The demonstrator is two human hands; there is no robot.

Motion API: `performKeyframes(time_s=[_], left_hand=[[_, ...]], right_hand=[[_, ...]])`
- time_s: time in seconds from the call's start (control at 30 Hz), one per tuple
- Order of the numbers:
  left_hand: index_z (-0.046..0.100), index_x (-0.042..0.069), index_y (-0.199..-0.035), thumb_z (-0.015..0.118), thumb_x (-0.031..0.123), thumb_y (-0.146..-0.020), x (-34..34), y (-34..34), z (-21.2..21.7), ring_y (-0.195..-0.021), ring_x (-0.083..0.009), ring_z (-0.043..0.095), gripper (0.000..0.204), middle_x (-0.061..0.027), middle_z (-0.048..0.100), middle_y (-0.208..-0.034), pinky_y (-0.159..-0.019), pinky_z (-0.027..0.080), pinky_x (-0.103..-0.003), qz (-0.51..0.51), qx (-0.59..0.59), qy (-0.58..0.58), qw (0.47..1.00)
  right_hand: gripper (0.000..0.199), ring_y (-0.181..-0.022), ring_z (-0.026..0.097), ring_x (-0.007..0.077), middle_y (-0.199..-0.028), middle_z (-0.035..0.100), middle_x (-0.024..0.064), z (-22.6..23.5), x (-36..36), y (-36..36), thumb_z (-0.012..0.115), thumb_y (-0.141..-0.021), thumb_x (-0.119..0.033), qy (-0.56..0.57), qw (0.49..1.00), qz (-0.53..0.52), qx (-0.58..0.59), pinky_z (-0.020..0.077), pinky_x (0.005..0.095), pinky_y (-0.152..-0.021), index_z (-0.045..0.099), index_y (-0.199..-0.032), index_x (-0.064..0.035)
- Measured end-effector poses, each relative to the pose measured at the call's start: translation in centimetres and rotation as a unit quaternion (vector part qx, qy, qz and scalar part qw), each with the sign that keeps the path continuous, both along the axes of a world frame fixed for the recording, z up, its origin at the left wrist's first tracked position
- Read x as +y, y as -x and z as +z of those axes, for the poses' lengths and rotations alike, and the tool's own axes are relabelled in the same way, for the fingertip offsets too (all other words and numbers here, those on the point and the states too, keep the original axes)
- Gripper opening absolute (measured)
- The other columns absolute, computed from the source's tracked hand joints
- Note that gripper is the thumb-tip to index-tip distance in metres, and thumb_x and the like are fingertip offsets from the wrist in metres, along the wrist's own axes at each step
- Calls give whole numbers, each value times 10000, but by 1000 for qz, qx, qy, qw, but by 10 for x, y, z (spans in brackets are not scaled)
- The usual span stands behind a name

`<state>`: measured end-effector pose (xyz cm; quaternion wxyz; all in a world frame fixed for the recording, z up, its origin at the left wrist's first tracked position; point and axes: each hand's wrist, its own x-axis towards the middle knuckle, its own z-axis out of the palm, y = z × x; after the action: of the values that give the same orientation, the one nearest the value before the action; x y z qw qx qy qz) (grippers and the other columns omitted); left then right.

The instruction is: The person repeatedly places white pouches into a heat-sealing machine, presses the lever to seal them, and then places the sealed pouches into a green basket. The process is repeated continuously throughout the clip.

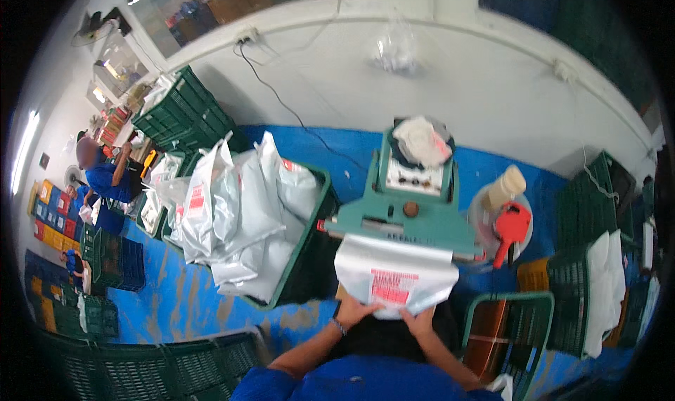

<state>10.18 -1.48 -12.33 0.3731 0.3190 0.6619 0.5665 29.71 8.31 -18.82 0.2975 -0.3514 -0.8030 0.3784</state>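
Note:
A white plastic bag (351, 266) with red print hangs in front of me, its upper edge at the front bar of a green bag sealer (439, 226). My left hand (355, 311) is closed on the bag's lower left part, thumb on the front. My right hand (420, 321) grips the lower right, also thumb on top; the fingers behind are hidden. What the bag contains cannot be seen. On top of the sealer lies a crumpled whitish cloth (422, 141) over a dark one.
Left of the sealer, a green crate (320, 225) is heaped with filled silver-white bags (242, 204). To the right stand a round tub (479, 221) with a red tool (513, 225) and a green crate (548, 316). Another person (109, 179) stands far left.

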Motion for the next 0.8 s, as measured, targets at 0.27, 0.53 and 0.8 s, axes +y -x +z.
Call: performKeyframes(time_s=[0.27,0.53,0.8], left_hand=[[606,-43,-1056,857,137,-625,-2,-3,-8,-907,-223,624,530,-132,658,-1003,-827,496,-341,10,115,0,993],[493,-58,-1122,891,135,-567,4,-3,2,-938,-219,599,710,-140,623,-1036,-845,485,-337,8,87,-21,996],[521,-58,-1090,876,103,-582,3,0,-5,-932,-219,606,641,-134,632,-1017,-857,485,-341,-6,58,-33,998]], right_hand=[[874,-1231,352,388,-1305,401,217,28,5,-6,754,-691,-443,30,995,-26,97,266,468,-1032,370,-1326,19],[412,-741,499,170,-800,514,54,94,52,-33,419,-926,-143,213,948,-123,200,443,327,-752,447,-1325,-43],[383,-745,615,312,-798,637,135,72,146,5,451,-832,-32,-97,987,-70,110,475,395,-703,485,-1213,-23]])
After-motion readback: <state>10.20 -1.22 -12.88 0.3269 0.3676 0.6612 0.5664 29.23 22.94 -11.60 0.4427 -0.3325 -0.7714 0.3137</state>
